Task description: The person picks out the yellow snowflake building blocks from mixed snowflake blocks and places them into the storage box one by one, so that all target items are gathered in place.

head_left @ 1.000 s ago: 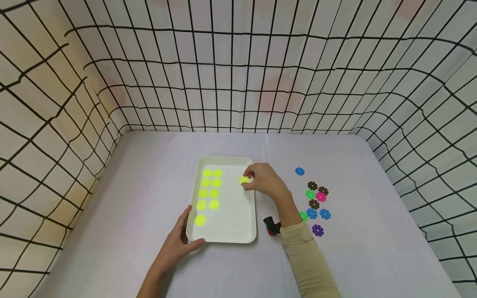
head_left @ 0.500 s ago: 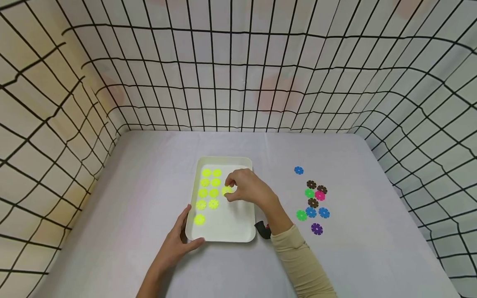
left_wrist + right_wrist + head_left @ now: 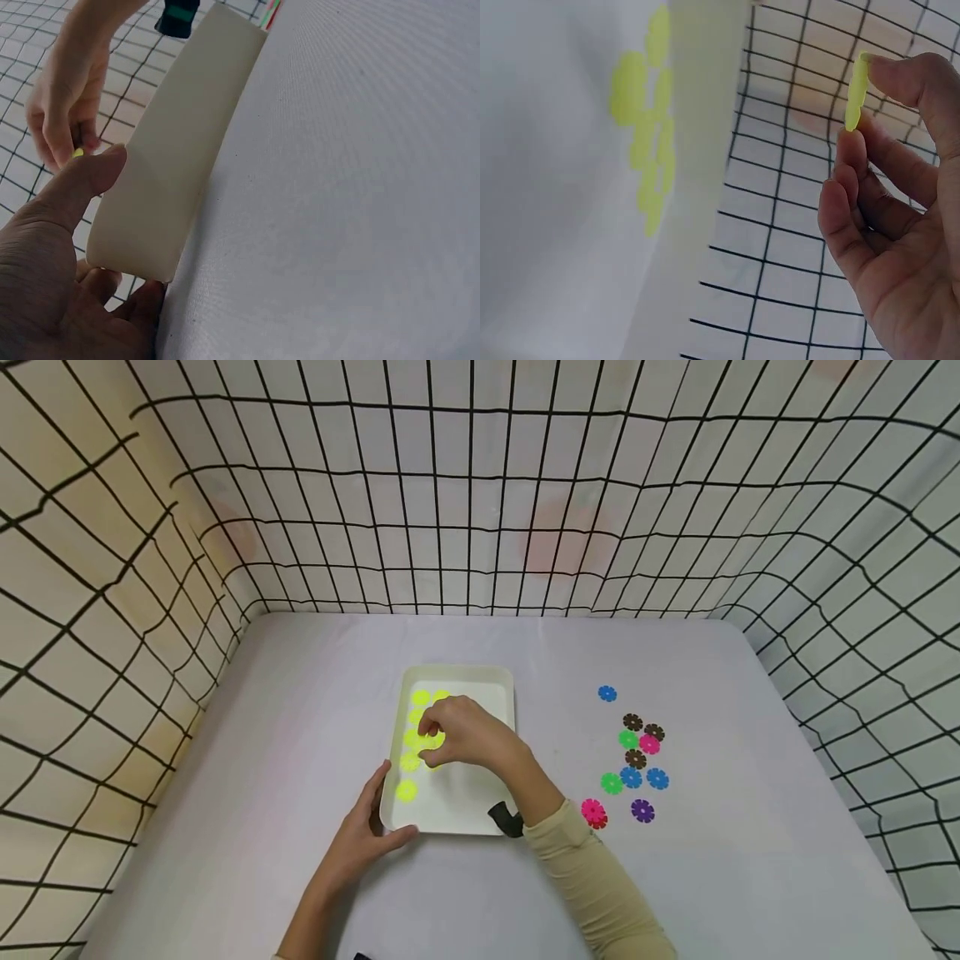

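Note:
In the head view my left hand (image 3: 352,843) holds the near left corner of a white tray (image 3: 461,806). The left wrist view shows the thumb on the tray's rim and the fingers around its outer wall (image 3: 165,150). My right hand (image 3: 474,735) is over the tray's left half. Thumb and fingertips pinch a yellow notched plastic disc (image 3: 857,94), seen edge-on and raised above the tray in the right wrist view. More yellow discs (image 3: 406,791) lie in two columns along the tray's left side, partly hidden by the right hand.
Right of the tray, loose discs lie on the white tabletop (image 3: 720,860): blue (image 3: 607,693), brown (image 3: 635,759), green (image 3: 612,783), pink (image 3: 593,812) and purple (image 3: 642,811). A black wire grid (image 3: 480,527) encloses the table's back and sides. A black piece (image 3: 506,819) sits at the right wrist.
My right hand has moved left across the tray with the yellow disc, from the right rim to above the disc columns. The pink and red discs near the sleeve have come into sight. The left hand stays put.

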The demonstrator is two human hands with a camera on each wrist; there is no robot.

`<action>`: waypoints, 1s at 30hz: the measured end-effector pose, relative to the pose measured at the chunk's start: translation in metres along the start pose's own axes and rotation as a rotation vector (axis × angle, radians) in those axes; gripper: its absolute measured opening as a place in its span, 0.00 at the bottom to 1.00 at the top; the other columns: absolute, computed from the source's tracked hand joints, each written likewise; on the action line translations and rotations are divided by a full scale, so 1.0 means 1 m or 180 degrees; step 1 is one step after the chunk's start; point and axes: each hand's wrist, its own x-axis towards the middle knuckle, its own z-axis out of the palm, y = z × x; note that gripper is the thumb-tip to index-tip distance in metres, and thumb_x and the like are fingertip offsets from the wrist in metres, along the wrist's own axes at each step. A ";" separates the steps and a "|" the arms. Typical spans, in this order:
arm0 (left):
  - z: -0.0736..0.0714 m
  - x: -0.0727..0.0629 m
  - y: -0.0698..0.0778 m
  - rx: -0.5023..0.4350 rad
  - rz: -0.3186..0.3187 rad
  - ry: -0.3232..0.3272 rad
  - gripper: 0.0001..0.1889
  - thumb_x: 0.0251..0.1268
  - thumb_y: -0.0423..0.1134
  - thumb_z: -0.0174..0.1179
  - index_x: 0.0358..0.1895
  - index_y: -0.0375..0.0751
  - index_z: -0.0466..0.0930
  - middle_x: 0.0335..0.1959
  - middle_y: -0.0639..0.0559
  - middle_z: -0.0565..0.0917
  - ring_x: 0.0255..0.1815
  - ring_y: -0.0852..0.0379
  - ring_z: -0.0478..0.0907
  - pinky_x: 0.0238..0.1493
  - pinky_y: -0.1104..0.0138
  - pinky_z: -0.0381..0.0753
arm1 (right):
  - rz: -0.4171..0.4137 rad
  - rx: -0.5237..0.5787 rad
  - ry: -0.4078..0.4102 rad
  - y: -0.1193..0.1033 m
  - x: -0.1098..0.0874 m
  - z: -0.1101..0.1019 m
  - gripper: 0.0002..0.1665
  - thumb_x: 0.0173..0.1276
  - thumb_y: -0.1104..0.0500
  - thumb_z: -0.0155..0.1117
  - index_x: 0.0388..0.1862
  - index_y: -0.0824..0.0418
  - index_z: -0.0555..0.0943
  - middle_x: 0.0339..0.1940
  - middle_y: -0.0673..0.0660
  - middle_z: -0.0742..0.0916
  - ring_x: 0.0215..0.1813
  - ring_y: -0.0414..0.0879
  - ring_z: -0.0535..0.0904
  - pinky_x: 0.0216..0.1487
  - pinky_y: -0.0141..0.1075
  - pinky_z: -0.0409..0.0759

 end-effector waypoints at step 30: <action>0.000 0.001 0.000 -0.0091 0.0023 -0.0040 0.55 0.53 0.43 0.73 0.79 0.57 0.43 0.80 0.47 0.52 0.79 0.46 0.53 0.62 0.86 0.58 | 0.0333 -0.0368 -0.1084 0.016 0.019 0.040 0.11 0.50 0.57 0.78 0.31 0.55 0.83 0.28 0.44 0.82 0.31 0.38 0.75 0.33 0.27 0.74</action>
